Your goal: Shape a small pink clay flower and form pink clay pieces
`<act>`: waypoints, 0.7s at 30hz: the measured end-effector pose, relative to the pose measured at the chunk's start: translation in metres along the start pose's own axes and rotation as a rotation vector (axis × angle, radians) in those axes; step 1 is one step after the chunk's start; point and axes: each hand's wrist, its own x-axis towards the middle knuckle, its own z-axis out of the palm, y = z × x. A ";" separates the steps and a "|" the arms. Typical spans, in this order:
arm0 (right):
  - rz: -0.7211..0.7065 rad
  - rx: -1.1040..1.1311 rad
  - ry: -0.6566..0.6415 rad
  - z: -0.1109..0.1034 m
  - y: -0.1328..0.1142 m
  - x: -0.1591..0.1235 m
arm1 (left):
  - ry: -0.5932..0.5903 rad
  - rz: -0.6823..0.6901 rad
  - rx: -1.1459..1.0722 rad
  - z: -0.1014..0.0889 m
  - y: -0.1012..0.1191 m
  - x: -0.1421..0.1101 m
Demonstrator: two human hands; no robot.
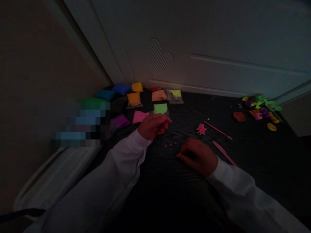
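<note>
Holds the right hand (pixel 199 157) low over the dark surface (pixel 191 110), reaching in from the near right, with thumb and fingertips drawn together at its left end. Seems to pinch a tiny pink bit (pixel 179 153) there, judging by the spot of colour between the tips. Has three pink balls (pixel 170 144) lying just beyond those tips, toward the far left, set apart in a short row running left to right and tilting slightly toward the far side. Puts the right end of that row closest to the pinching tips, without contact, making the right hand the nearer of the two.

Holds the left hand (pixel 155 126) beyond the left end of the row, near the green packet (pixel 160 108) and the pink packet (pixel 139 117), with fingers loosely curled inward. Cannot tell, in this dim light, of anything held inside that curl.

Shows the pink flower (pixel 201 129) on the far side of the right hand, well apart from the row. Includes, to the right of the flower, the thin pink tool (pixel 218 130), slanting from far left to near right, and, nearer, the pink knife (pixel 224 152) on a similar slant, close to the right sleeve (pixel 233 181).
</note>
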 end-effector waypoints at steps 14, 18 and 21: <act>-0.025 -0.183 -0.038 0.003 0.007 0.000 | -0.018 0.005 0.000 0.001 0.000 0.001; -0.019 -0.167 -0.065 0.002 0.007 0.000 | -0.004 0.015 -0.004 0.002 0.000 0.000; -0.004 -0.163 -0.073 0.002 0.007 0.000 | -0.007 0.006 0.003 0.002 0.000 0.000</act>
